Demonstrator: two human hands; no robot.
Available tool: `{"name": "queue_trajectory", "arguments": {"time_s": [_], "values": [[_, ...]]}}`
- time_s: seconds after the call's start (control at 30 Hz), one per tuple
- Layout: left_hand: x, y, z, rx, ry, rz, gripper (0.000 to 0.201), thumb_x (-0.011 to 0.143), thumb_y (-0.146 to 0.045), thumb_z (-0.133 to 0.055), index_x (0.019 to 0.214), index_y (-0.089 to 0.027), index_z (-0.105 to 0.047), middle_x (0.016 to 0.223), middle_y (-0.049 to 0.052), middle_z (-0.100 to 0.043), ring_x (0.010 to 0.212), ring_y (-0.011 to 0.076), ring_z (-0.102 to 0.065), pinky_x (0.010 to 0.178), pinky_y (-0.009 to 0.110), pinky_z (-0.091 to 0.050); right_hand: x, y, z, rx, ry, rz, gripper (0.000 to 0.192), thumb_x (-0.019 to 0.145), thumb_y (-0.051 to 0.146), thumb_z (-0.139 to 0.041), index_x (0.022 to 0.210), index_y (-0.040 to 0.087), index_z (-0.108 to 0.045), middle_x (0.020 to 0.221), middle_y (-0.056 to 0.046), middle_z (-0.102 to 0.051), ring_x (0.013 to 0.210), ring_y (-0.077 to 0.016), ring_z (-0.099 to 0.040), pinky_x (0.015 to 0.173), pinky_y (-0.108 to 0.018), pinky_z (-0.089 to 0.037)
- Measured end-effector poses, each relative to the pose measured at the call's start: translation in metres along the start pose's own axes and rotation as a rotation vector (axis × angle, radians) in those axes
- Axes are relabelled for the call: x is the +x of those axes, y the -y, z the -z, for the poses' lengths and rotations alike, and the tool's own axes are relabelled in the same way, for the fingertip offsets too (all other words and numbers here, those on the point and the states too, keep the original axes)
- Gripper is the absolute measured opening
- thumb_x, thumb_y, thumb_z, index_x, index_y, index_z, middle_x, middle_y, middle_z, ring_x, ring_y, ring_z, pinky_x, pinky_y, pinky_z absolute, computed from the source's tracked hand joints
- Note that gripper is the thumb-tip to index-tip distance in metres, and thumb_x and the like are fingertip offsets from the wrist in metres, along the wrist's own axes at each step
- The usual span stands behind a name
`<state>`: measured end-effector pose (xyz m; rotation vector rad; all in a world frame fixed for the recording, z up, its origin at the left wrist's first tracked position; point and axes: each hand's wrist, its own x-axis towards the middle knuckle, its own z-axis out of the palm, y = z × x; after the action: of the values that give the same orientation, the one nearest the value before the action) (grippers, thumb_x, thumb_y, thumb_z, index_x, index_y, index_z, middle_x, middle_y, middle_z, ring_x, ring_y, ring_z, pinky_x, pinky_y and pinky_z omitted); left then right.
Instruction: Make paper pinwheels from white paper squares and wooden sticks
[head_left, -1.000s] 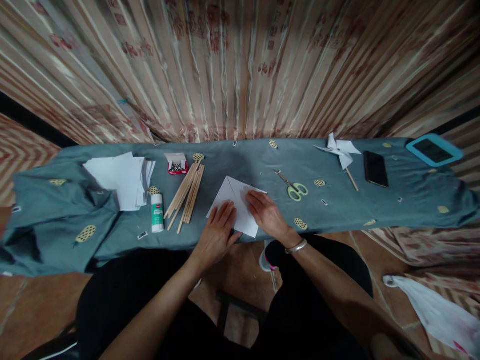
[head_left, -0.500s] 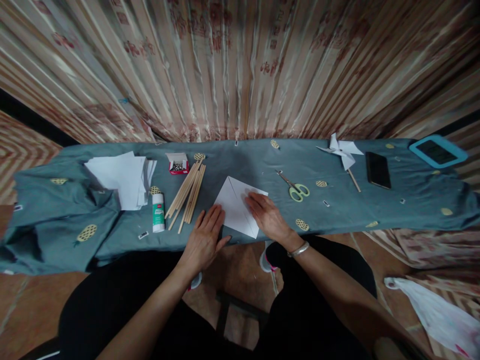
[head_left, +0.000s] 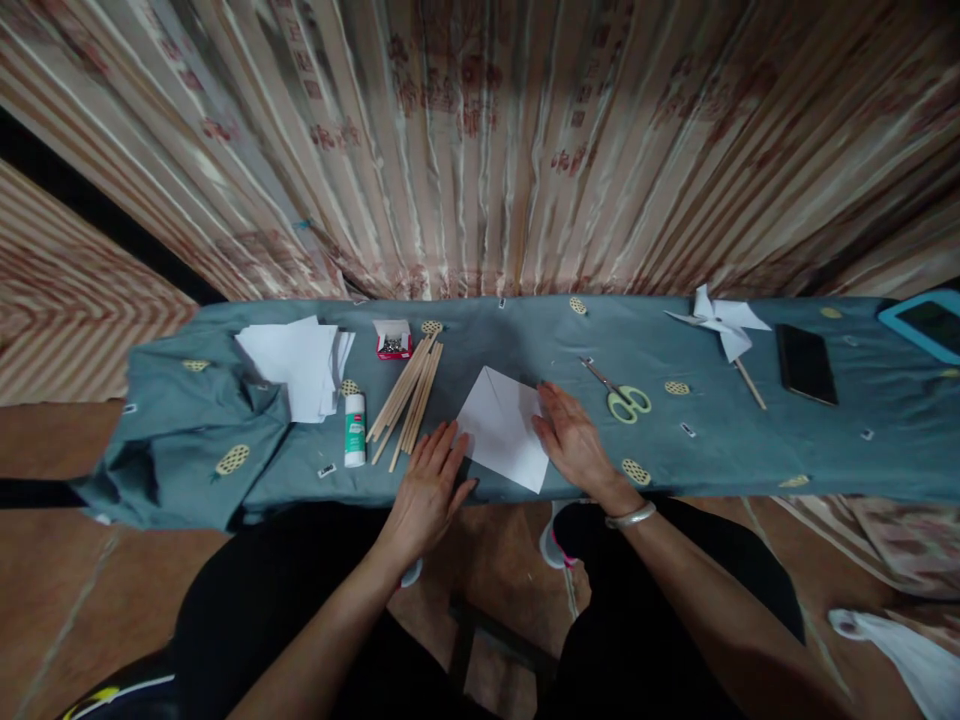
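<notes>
A white sheet of paper (head_left: 504, 425) with a crease line lies flat and turned cornerwise on the cloth-covered table. At its left corner rests my left hand (head_left: 429, 485), fingers stretched out flat and touching the edge. My right hand (head_left: 576, 438) lies along the right edge, fingers extended with the tips on or beside the paper. Left of the paper lie several wooden sticks (head_left: 411, 400), and a pair of scissors (head_left: 619, 395) with green handles lies to its right. Neither hand grips anything.
A glue stick (head_left: 355, 430), an open box of metal pins (head_left: 393, 342) and a stack of white paper (head_left: 296, 365) sit on the left. Farther right are a paper pinwheel (head_left: 724, 322) on a stick, a black phone (head_left: 806, 364) and a blue-framed tablet (head_left: 926, 322).
The camera view has shifted, so everything on the table appears farther right. My right hand has slid outward from over the paper to its right edge. My left hand stays at the left corner.
</notes>
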<state>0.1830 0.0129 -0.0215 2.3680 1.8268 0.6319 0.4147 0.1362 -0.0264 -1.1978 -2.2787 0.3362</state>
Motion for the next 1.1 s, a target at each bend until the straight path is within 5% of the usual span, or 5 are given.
{"name": "queue_trajectory", "arguments": {"time_s": [0.2, 0.33, 0.53, 0.83, 1.1], "values": [[0.006, -0.004, 0.0, -0.043, 0.013, 0.022, 0.052, 0.095, -0.033, -0.047, 0.143, -0.016, -0.037, 0.149, 0.019, -0.042, 0.141, 0.0312, -0.036, 0.111, 0.054, -0.037, 0.003, -0.001, -0.002, 0.011, -0.012, 0.002, 0.049, 0.097, 0.036, -0.04, 0.14, 0.014, -0.047, 0.142, -0.019, -0.052, 0.135, -0.0317, -0.045, 0.108, -0.056, -0.04], [0.01, 0.005, 0.023, -0.068, -0.117, 0.039, 0.051, 0.096, -0.033, -0.046, 0.143, -0.018, -0.036, 0.143, 0.017, -0.048, 0.136, 0.0281, -0.042, 0.111, 0.049, -0.038, 0.007, -0.001, 0.001, -0.003, -0.015, 0.004, 0.049, 0.097, 0.037, -0.039, 0.138, 0.012, -0.048, 0.14, -0.02, -0.053, 0.134, -0.0322, -0.046, 0.108, -0.056, -0.04], [-0.006, 0.055, 0.065, 0.01, -0.395, 0.445, 0.05, 0.09, -0.043, -0.052, 0.134, -0.019, -0.048, 0.121, 0.014, -0.059, 0.116, 0.0301, -0.054, 0.1, 0.047, -0.045, 0.009, 0.002, 0.002, 0.032, -0.016, 0.016, 0.048, 0.096, 0.036, -0.041, 0.138, 0.014, -0.048, 0.141, -0.019, -0.052, 0.134, -0.0313, -0.046, 0.109, -0.055, -0.04], [-0.013, 0.079, 0.067, -0.103, -0.277, 0.836, 0.057, 0.074, -0.051, -0.06, 0.12, -0.017, -0.058, 0.09, 0.006, -0.07, 0.057, 0.0162, -0.058, 0.061, 0.029, -0.046, 0.012, 0.007, -0.001, 0.062, 0.007, 0.034, 0.044, 0.095, 0.035, -0.043, 0.135, 0.017, -0.051, 0.139, -0.016, -0.054, 0.129, -0.0308, -0.051, 0.108, -0.054, -0.043], [-0.012, 0.075, 0.077, -0.385, -0.386, 0.908, 0.062, 0.065, -0.046, -0.066, 0.118, -0.015, -0.06, 0.077, 0.0, -0.065, 0.06, 0.0149, -0.057, 0.059, 0.026, -0.044, 0.017, 0.014, 0.006, 0.106, -0.025, 0.003, 0.043, 0.095, 0.035, -0.043, 0.132, 0.016, -0.054, 0.138, -0.016, -0.055, 0.13, -0.0305, -0.051, 0.109, -0.053, -0.042]]}}
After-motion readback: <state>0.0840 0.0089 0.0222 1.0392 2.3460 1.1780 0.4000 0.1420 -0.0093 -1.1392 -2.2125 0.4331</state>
